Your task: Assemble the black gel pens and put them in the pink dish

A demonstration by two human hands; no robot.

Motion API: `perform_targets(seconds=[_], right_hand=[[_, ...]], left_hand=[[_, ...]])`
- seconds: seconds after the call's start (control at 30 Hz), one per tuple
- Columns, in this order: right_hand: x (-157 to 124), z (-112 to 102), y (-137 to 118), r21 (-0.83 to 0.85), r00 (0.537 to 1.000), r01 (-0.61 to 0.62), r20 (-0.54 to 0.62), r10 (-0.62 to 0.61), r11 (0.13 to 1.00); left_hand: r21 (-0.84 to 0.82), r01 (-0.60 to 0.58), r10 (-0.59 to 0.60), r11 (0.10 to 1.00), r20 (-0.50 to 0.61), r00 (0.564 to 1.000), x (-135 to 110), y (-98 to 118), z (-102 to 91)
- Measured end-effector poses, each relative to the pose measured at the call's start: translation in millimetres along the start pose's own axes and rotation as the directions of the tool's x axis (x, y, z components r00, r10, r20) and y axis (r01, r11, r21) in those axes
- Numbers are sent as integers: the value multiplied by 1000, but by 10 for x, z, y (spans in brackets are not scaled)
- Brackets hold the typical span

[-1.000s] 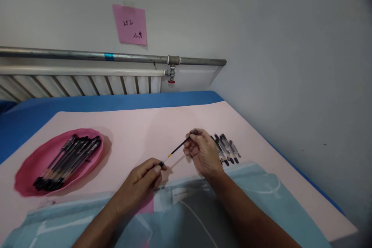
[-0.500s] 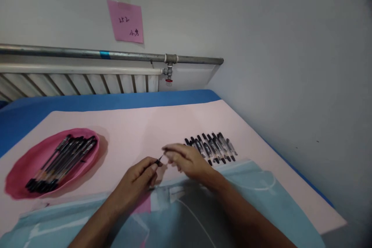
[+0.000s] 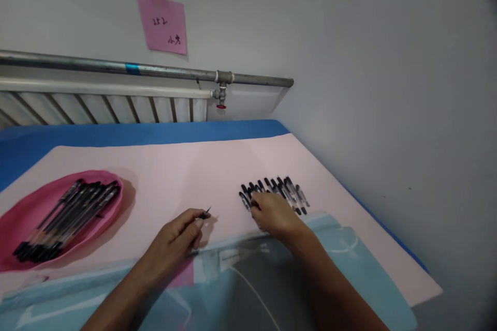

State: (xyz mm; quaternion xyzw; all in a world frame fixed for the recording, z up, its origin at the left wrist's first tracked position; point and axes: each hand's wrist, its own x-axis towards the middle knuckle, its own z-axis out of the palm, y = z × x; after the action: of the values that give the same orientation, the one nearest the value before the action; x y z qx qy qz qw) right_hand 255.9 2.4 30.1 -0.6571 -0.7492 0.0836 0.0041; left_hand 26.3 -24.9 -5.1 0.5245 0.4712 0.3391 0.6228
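My left hand (image 3: 176, 240) is closed on a thin black pen part (image 3: 204, 213) whose pointed tip sticks out past my fingers, low over the pink sheet (image 3: 186, 176). My right hand (image 3: 274, 214) rests palm down at the near end of a row of black and clear pen barrels (image 3: 274, 191) laid side by side on the sheet. Its fingers curl onto the leftmost barrels; I cannot make out whether they grip one.
A pink oval tray (image 3: 23, 217) at the left holds several black pens (image 3: 66, 220). A light blue printed cloth (image 3: 233, 279) covers the near edge. Behind lie the blue table cover (image 3: 116, 134), a radiator (image 3: 97, 108), a steel pipe (image 3: 155, 70) and a pink note (image 3: 162, 23). The wall runs close on the right.
One second ago both hands held a thin pen refill between them. My right hand has let go and moved right and down onto the row of barrels. My left hand has barely moved.
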Motion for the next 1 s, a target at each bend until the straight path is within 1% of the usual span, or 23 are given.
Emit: perform_targets(seconds=[0.13, 0.27, 0.33, 0.4, 0.43, 0.47, 0.5, 0.53, 0.57, 0.6, 0.63, 0.67, 0.7, 0.77, 0.9, 1.0], right_hand=[[-25, 100, -54, -66, 999, 39, 32, -37, 997], [-66, 159, -121, -68, 996, 77, 49, -74, 995], [-73, 146, -150, 14, 995, 89, 35, -90, 996], [-69, 112, -181, 220, 995, 100, -53, -90, 970], [-66, 96, -203, 365, 992, 106, -109, -70, 925], [-62, 84, -230, 524, 988, 111, -148, -38, 845], [-59, 79, -263, 676, 987, 110, -160, 0, 729], [-58, 82, -302, 802, 988, 101, -149, 33, 588], [-59, 92, -346, 894, 991, 85, -120, 53, 440], [-62, 108, -392, 950, 994, 66, -89, 60, 304], [-66, 127, -438, 979, 996, 52, -66, 63, 195], [-70, 148, -481, 992, 996, 46, -54, 65, 117], [-75, 168, -520, 997, 996, 46, -51, 68, 64], [-85, 200, -577, 999, 996, 54, -54, 75, 5], [-87, 230, -613, 998, 996, 54, -52, 67, -36], [-78, 232, -599, 998, 999, 27, -25, 40, -53]], left_hand=[[39, -7, 7, 999, 14, 1000, -1, 18, -11], [79, -12, 10, 997, 25, 1000, -27, 125, -7], [79, -7, 3, 997, 51, 999, -45, 197, -3], [72, 8, -14, 997, 91, 996, -60, 256, 3], [71, 14, -22, 997, 109, 994, -64, 273, 7], [70, 13, -22, 997, 118, 993, -65, 278, 12], [69, 8, -17, 998, 124, 992, -63, 269, 18], [69, 3, -12, 998, 130, 991, -59, 249, 25], [68, 2, -11, 998, 135, 991, -52, 220, 33], [63, 2, -11, 998, 135, 991, -45, 187, 41], [55, 1, -7, 998, 125, 992, -39, 155, 49], [48, -3, -3, 999, 115, 993, -34, 129, 56], [43, -10, 5, 999, 107, 994, -32, 114, 61], [47, -24, 18, 999, 121, 992, -37, 122, 66], [77, -7, -8, 997, 186, 982, -64, 212, 62], [47, -2, -5, 999, 150, 989, -70, 215, 65]])
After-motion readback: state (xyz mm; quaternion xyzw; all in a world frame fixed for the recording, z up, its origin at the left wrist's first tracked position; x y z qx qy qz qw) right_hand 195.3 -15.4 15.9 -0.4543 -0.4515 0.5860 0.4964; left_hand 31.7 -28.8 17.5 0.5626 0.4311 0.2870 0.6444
